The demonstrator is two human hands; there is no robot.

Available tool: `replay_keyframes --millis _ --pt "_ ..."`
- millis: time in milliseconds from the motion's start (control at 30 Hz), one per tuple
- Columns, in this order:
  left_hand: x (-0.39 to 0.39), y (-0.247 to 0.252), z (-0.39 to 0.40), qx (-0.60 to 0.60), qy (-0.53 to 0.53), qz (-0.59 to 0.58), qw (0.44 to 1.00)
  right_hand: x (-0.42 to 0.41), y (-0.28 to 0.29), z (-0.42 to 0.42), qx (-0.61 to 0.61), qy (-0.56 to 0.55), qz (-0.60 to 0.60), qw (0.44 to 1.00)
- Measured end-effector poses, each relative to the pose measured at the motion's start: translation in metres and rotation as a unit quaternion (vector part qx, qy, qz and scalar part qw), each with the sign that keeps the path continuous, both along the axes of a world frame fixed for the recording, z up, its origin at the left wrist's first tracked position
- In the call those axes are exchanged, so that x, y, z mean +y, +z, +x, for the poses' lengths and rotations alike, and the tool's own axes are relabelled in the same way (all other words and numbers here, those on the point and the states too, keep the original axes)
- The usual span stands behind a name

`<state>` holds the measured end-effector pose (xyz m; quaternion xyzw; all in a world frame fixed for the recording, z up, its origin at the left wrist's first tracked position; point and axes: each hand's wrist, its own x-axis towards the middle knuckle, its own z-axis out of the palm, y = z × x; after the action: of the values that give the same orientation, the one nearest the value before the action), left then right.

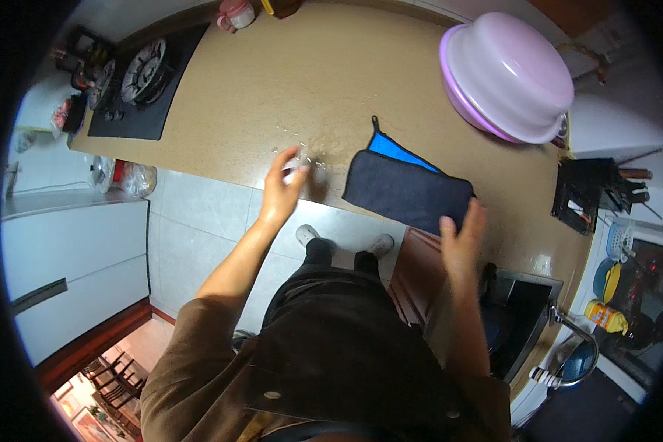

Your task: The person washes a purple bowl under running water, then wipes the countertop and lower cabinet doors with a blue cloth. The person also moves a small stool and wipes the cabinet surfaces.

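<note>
My left hand is at the counter's front edge, its fingers curled around a small clear object, perhaps a glass. Blur and glare hide its exact shape. Wet drops and a dark shadow lie beside it. A folded microfibre cloth, dark grey with a bright blue side showing at the back, lies flat on the counter to the right. It has black edging and a hanging loop at its far corner. At the cloth's near right corner is my right hand, blurred, thumb and fingers apart; whether it touches the cloth is unclear.
Upturned pink and purple basins stand at the back right of the tan counter. A black knife block is at the right, above the sink and its faucet. A gas hob occupies the left; a pink-lidded jar stands behind.
</note>
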<state>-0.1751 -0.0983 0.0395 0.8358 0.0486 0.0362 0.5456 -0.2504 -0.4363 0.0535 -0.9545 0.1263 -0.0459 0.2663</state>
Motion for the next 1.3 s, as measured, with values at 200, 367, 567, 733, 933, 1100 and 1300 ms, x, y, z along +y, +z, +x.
replay_keyframes --millis 200,367,567,733,933,1100,1300 --pt "0.192 -0.115 -0.035 0.054 0.393 0.143 0.907 0.113 -0.089 0.166 -0.046 -0.176 -0.145 0.972" --pt "0.251 -0.126 0.042 0.112 0.513 -0.234 0.818 0.221 -0.084 0.266 -0.157 0.26 -0.113 0.946" --pt "0.229 -0.112 0.073 0.086 0.614 -0.278 0.734 0.301 -0.077 0.149 -0.064 0.623 0.006 0.779" --pt "0.222 -0.104 0.069 0.032 0.611 -0.306 0.729 0.164 -0.067 0.147 -0.045 0.466 -0.171 0.867" --pt "0.216 -0.115 0.075 0.049 0.611 -0.254 0.748 0.212 -0.112 0.295 -0.18 0.145 -0.373 0.899" --pt "0.226 -0.136 0.065 0.068 0.629 -0.156 0.758 0.397 -0.078 0.25 -0.111 0.469 -0.181 0.857" --pt "0.318 -0.102 0.08 0.038 0.638 -0.221 0.737 0.341 -0.062 0.256 0.004 0.511 -0.072 0.857"
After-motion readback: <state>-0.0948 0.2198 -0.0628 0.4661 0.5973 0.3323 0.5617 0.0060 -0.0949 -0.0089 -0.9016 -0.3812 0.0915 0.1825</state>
